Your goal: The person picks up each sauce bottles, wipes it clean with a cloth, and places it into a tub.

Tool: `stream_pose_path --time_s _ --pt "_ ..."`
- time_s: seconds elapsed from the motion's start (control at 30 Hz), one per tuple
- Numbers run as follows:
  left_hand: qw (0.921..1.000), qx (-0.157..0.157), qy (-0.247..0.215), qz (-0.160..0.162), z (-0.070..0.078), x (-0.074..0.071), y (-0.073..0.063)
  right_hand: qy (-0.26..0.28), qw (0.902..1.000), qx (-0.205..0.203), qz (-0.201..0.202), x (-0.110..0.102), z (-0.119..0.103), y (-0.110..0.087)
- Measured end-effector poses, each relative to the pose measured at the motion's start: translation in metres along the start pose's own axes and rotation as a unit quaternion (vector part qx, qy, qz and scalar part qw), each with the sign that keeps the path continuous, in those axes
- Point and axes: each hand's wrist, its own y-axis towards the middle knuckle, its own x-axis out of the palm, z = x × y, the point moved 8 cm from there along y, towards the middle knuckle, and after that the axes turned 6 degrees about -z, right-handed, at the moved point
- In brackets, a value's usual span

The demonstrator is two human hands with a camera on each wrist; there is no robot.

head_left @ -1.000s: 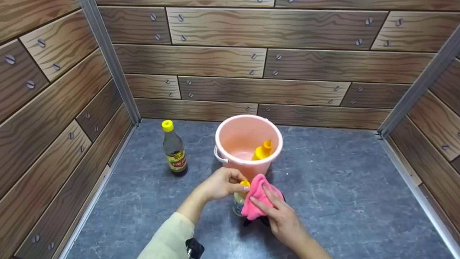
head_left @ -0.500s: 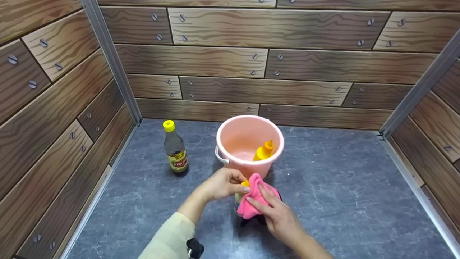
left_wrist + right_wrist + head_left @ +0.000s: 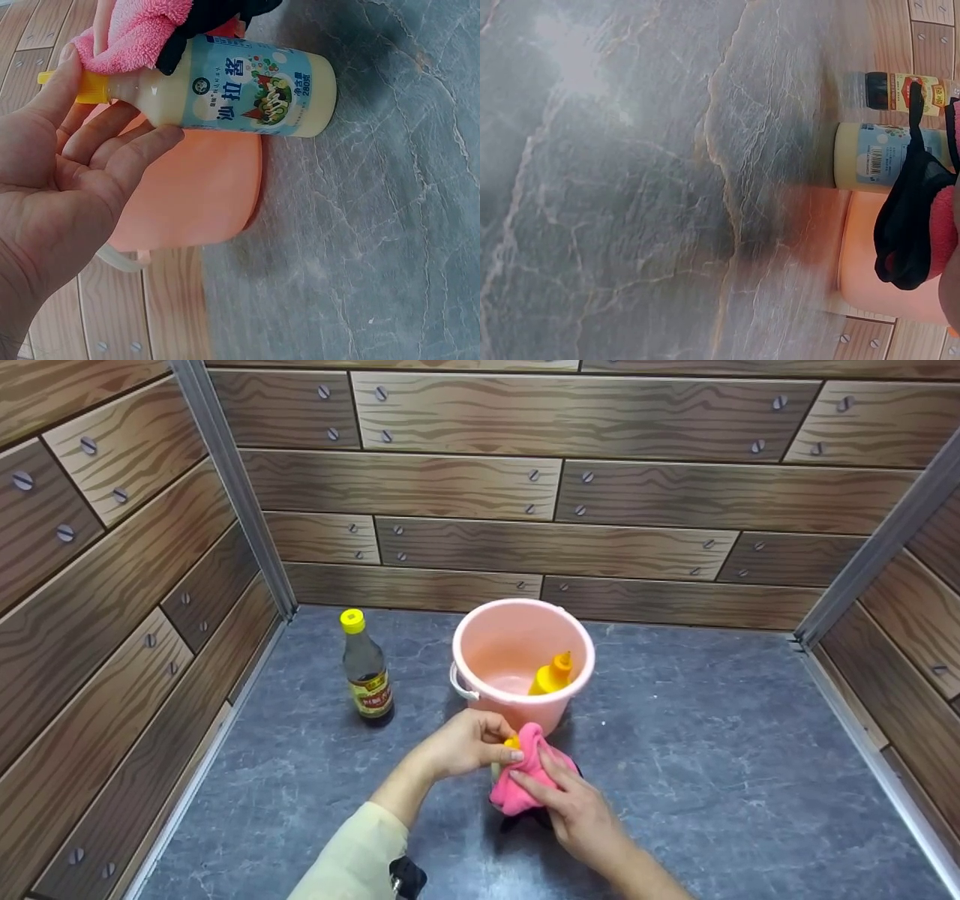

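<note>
1. the surface [image 3: 712,780] is grey and marbled, with pale veins and a soft glare toward its near edge.
2. a pink bucket [image 3: 544,714] stands upright on it, toward the back.
3. a dark sauce bottle [image 3: 367,675] with a yellow cap stands upright on it, left of the bucket and apart from it.
4. a cream-coloured bottle [image 3: 255,86] is upright before the bucket; whether its base touches the surface is unclear.

In the head view, the pink cloth [image 3: 525,787] hides most of the sauce bottle [image 3: 259,90].
</note>
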Motion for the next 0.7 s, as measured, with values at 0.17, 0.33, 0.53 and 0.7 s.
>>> stream_pose_path --time_s 0.17,0.33,0.53,0.7 --pt "1.0000 0.004 0.001 -0.003 0.002 0.000 0.000 -0.011 0.9999 0.003 -0.004 0.003 0.000 -0.001" --pt "0.9999 0.009 0.007 -0.001 0.003 0.000 -0.001 -0.024 0.9997 0.003 0.006 0.004 0.000 -0.003" --pt "1.0000 -0.003 0.008 0.000 0.000 0.000 0.000 -0.034 0.9993 -0.002 0.016 0.006 -0.002 -0.007" --pt "0.9999 -0.010 0.009 0.002 -0.002 0.000 0.000 -0.040 0.9990 -0.002 0.021 0.008 -0.002 -0.011"
